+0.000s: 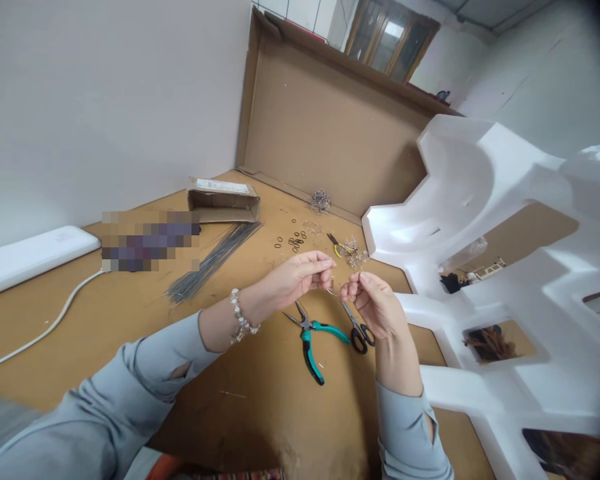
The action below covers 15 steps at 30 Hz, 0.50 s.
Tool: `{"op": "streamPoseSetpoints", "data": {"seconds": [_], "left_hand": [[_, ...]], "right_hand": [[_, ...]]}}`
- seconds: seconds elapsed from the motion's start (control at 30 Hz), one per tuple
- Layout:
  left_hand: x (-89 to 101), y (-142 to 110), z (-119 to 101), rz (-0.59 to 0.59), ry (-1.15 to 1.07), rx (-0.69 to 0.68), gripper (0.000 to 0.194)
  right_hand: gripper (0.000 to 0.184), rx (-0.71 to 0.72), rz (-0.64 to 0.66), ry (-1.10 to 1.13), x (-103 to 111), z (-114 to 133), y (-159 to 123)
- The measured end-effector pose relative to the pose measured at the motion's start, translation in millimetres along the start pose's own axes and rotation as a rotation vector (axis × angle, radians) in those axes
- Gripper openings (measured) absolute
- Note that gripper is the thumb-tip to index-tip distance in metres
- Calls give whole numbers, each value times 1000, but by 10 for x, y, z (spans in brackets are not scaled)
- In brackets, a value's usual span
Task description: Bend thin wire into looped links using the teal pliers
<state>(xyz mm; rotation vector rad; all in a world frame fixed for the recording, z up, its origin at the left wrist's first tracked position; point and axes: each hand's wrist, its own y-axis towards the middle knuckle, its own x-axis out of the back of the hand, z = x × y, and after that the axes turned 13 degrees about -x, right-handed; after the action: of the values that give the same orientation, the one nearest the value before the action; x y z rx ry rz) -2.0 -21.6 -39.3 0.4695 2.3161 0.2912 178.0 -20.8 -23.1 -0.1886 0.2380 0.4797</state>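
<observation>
Over the tan work surface, my left hand (310, 273) pinches one side of a thin, shiny wire piece (334, 291). Facing it, my right hand (373, 297) has its thumb and fingers closed on the other side of the wire. The wire looks curved, but its full shape is too fine to make out. Below my hands lie long-nose pliers (307, 327) with teal handles, their jaws apart. Black-handled scissors (359, 330) rest just under my right hand. Beyond my fingers are yellow-handled pliers (336, 247) beside a heap of clear, shiny bits (353, 250).
Several dark rings (296, 241) and a tangled metal clump (321, 200) lie farther back. A bundle of straight grey wires (215, 263) sits left, near an open cardboard box (223, 203). White moulded foam (460, 180) stands right. A white cable (65, 310) crosses the left side.
</observation>
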Motion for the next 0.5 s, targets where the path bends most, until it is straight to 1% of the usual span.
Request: {"op": "streamPoseSetpoints", "data": {"seconds": [0.07, 0.2, 0.27, 0.33, 0.4, 0.5], "left_hand": [[-2, 0, 11, -8, -11, -31, 7], [-18, -5, 1, 16, -47, 4, 7], [-22, -3, -26, 34, -12, 11, 7], [-28, 10, -52, 54, 78, 16, 9], [-34, 30, -56, 47, 202, 22, 12], [-13, 44, -1, -46, 397, 52, 14]], "right_hand": [[14, 5, -22, 5, -1, 19, -4], [15, 1, -39, -13, -11, 44, -19], [16, -4, -55, -31, -3, 51, -21], [18, -12, -86, -53, 24, 54, -16], [20, -17, -131, -74, 67, 51, -5], [23, -24, -216, -109, 142, 18, 10]]}}
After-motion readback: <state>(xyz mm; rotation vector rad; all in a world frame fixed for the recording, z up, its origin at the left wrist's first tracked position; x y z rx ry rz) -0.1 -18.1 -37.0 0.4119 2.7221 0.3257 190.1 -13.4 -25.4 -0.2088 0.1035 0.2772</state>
